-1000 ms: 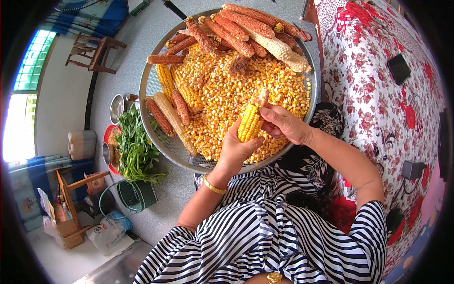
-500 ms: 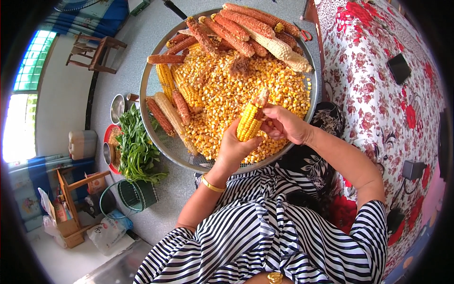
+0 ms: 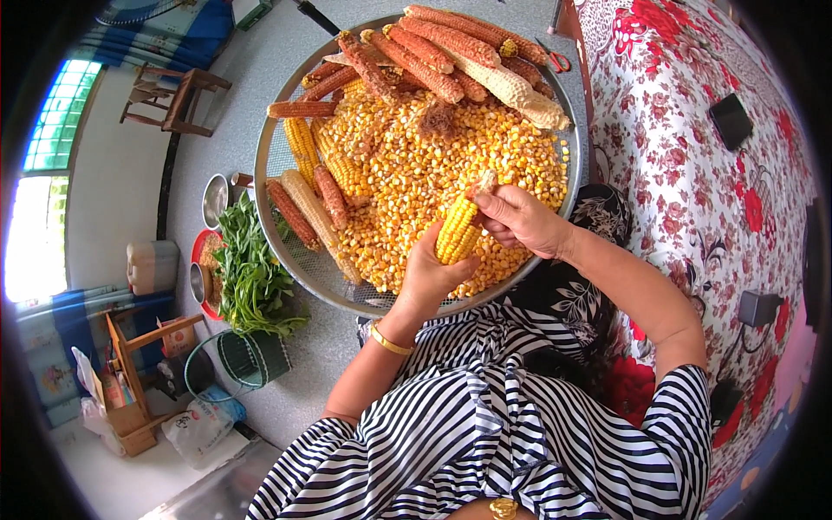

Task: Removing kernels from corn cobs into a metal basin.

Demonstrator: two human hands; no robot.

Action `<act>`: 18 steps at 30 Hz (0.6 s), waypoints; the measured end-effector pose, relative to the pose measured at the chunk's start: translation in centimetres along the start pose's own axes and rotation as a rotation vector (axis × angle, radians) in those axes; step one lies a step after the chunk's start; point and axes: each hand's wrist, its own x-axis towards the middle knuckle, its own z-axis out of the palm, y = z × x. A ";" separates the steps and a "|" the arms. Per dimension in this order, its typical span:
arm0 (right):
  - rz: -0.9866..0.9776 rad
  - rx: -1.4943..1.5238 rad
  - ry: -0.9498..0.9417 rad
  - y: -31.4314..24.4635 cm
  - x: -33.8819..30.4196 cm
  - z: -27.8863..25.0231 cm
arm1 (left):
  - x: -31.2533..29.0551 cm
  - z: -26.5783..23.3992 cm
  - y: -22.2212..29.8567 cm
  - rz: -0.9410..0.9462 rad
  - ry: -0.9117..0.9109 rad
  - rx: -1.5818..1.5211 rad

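My left hand (image 3: 431, 272) is closed round the lower part of a yellow corn cob (image 3: 457, 234), which stands tilted with its tip up and to the right. Its upper end is bare and reddish, while kernels still cover the lower part. The thumb and curled fingers of my right hand (image 3: 523, 224) press against the cob near that bare end. Beneath both hands is a large round mesh sieve (image 3: 260, 186) with a metal rim, full of loose corn kernels (image 3: 399, 186). Stripped reddish cobs (image 3: 425, 56) are heaped at its far side.
Cobs with kernels (image 3: 302, 147) lie at the sieve's left. Scissors (image 3: 559, 61) are by its far right rim. Leafy greens (image 3: 247, 264), a green basket (image 3: 251, 357) and a metal bowl (image 3: 215, 202) sit on the left floor. A flowered bedcover (image 3: 667, 165) borders the right.
My right thumb has shifted up onto the bare end of the cob, and its fingers have closed in more. My left hand keeps its hold with the cob slightly lower.
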 end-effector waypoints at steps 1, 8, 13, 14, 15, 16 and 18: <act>0.000 0.000 0.000 0.0 0.0 0.1 | -0.1 0.1 0.0 0.000 0.000 0.000; -0.078 0.048 0.021 0.3 0.1 0.5 | -0.3 0.4 0.4 -0.074 0.047 -0.196; 0.016 0.114 -0.036 -0.5 -0.1 0.5 | 0.6 -0.2 -1.5 0.244 0.122 0.257; -0.007 0.063 0.049 -0.6 -0.2 1.2 | 0.5 -0.2 -1.4 0.241 0.142 0.392; -0.033 0.011 0.134 -0.9 -0.3 1.8 | 0.3 -0.1 -1.2 0.240 0.161 0.528; -0.033 -0.078 0.166 -0.5 -0.2 1.4 | 0.4 -0.1 -1.6 0.265 0.139 0.476; -0.004 -0.053 0.153 0.0 -0.2 0.6 | 0.3 0.2 -1.2 0.153 0.083 0.279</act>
